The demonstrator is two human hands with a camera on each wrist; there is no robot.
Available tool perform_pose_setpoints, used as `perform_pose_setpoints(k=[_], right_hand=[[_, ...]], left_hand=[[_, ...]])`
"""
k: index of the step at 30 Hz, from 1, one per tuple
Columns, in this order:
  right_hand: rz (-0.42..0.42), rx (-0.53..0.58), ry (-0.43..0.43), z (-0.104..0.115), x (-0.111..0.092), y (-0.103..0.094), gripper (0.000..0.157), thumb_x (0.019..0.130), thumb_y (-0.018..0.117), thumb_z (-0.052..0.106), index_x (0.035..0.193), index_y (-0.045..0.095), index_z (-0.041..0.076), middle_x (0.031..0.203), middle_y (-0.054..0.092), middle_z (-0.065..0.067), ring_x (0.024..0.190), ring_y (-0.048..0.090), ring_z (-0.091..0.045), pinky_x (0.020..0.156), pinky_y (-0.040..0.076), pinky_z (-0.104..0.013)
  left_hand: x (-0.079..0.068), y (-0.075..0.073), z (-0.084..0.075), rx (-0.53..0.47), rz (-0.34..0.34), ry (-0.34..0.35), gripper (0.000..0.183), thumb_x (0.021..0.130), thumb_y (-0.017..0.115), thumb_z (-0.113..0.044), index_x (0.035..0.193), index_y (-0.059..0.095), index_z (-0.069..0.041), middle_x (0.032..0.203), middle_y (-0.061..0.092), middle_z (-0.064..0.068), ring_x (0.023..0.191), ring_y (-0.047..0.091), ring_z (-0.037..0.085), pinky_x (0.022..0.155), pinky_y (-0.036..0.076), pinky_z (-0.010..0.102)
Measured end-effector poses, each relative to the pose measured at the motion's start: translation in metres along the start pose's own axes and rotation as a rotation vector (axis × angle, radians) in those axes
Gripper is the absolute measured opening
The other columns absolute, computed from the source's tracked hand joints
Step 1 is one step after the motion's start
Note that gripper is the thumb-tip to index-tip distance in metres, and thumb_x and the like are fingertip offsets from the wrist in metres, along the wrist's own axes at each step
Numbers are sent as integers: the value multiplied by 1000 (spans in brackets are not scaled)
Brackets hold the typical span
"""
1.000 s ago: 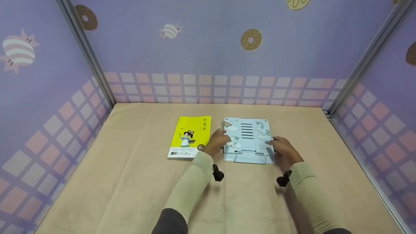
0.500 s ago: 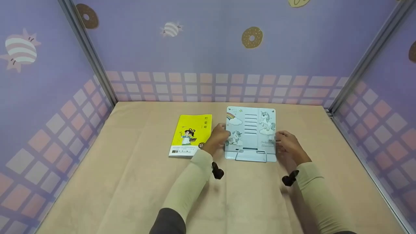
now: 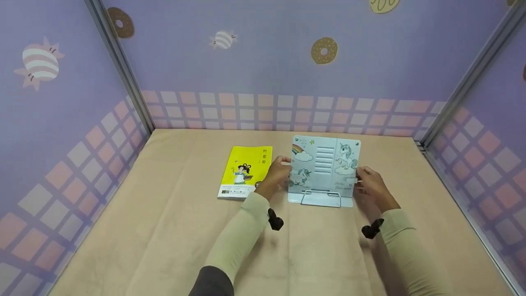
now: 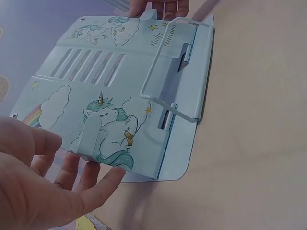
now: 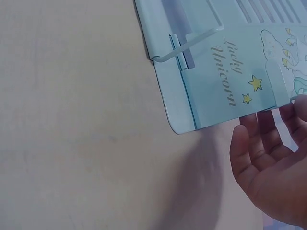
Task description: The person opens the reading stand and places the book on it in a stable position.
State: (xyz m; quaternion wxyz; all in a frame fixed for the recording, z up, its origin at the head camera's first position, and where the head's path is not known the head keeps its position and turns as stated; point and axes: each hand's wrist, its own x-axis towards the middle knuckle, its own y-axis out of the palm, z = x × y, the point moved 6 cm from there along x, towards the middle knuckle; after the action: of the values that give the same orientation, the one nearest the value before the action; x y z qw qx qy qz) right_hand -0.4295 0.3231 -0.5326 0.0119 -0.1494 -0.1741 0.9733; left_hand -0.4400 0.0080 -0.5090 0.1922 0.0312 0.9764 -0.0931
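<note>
A light blue book stand (image 3: 325,181) with unicorn pictures and a row of slots stands on the cloth, its back panel tilted up from its base. A wire page rest (image 4: 156,62) runs across its lower front. My left hand (image 3: 278,174) holds the panel's left edge, fingers around a small side clip (image 4: 89,136). At the opposite edge my right hand (image 3: 372,183) grips beside the other clip (image 5: 277,84), with fingers reaching behind the panel. Left of the stand lies a yellow book (image 3: 246,164) with a girl drawn on its cover, partly hidden by my left hand.
A beige cloth (image 3: 185,230) covers the table. Purple patterned walls (image 3: 271,61) enclose the back and both sides, with metal posts (image 3: 127,78) at the corners.
The stand's back panel has risen from lying nearly flat to a steep tilt, with both hands at its side edges. The right hand has moved slightly outward with it. The yellow book stays put.
</note>
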Motion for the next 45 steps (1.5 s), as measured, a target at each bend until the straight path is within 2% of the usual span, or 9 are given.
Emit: perform_pose_setpoints(k=[11, 18, 25, 30, 33, 36, 39, 42, 45], right_hand=[[21, 13, 6, -4, -2, -1, 47, 110, 33, 46, 135, 53, 12, 129, 53, -10, 115, 56, -25, 94, 50, -34], [72, 125, 72, -6, -4, -1, 36, 107, 40, 49, 121, 57, 20, 120, 56, -1, 107, 59, -17, 91, 52, -30], [178, 155, 41, -9, -8, -2, 36, 107, 43, 45, 125, 58, 18, 116, 62, 4, 105, 63, -13, 93, 51, -31], [226, 164, 23, -12, -10, -4, 41, 108, 42, 44, 134, 55, 16, 117, 63, 5, 108, 63, -13, 95, 51, -32], [225, 163, 25, -15, -11, -7, 41, 107, 42, 44, 134, 56, 16, 118, 64, 5, 109, 63, -14, 96, 51, -32], [239, 146, 10, -16, -12, -8, 41, 107, 42, 45, 132, 57, 16, 119, 64, 5, 108, 64, -13, 95, 52, -31], [281, 159, -8, -18, -14, -6, 42, 106, 44, 45, 130, 59, 14, 119, 67, 3, 105, 66, -13, 92, 53, -32], [349, 203, -22, -19, -17, -3, 39, 105, 46, 45, 123, 61, 14, 113, 69, 2, 98, 66, -14, 88, 55, -34], [417, 221, -48, -19, -19, 1, 36, 104, 48, 44, 119, 64, 16, 109, 71, 2, 96, 67, -15, 87, 56, -36]], left_hand=[[4, 0, 0, 16, -47, 63, 12, 102, 54, -20, 113, 58, -24, 111, 66, 4, 104, 62, 26, 96, 53, 40], [0, -2, -10, 92, -178, 178, 10, 102, 54, -21, 110, 60, -22, 106, 67, 3, 96, 62, 21, 84, 48, 32], [-8, 0, -26, 161, -261, 261, 28, 105, 49, -30, 123, 68, -17, 116, 72, 2, 99, 63, 18, 91, 53, 35], [-16, 6, -38, 238, -247, 299, 33, 107, 43, -29, 97, 69, -12, 81, 62, -1, 74, 57, 13, 67, 44, 26], [-20, 12, -43, 240, -194, 310, 31, 107, 41, -29, 93, 63, -12, 75, 51, -1, 68, 52, 13, 61, 39, 24], [-23, 17, -48, 237, -145, 327, 31, 107, 42, -32, 107, 63, -10, 84, 55, 6, 74, 56, 17, 65, 44, 27], [-24, 19, -55, 273, -137, 345, 47, 107, 43, -39, 137, 57, -5, 117, 62, 16, 98, 59, 24, 84, 51, 35], [-24, 21, -63, 312, -144, 346, 66, 106, 42, -46, 156, 37, -3, 148, 49, 23, 124, 53, 30, 107, 45, 44], [-24, 24, -71, 297, -145, 334, 75, 104, 45, -49, 160, 27, -4, 154, 43, 24, 134, 48, 33, 114, 40, 48]])
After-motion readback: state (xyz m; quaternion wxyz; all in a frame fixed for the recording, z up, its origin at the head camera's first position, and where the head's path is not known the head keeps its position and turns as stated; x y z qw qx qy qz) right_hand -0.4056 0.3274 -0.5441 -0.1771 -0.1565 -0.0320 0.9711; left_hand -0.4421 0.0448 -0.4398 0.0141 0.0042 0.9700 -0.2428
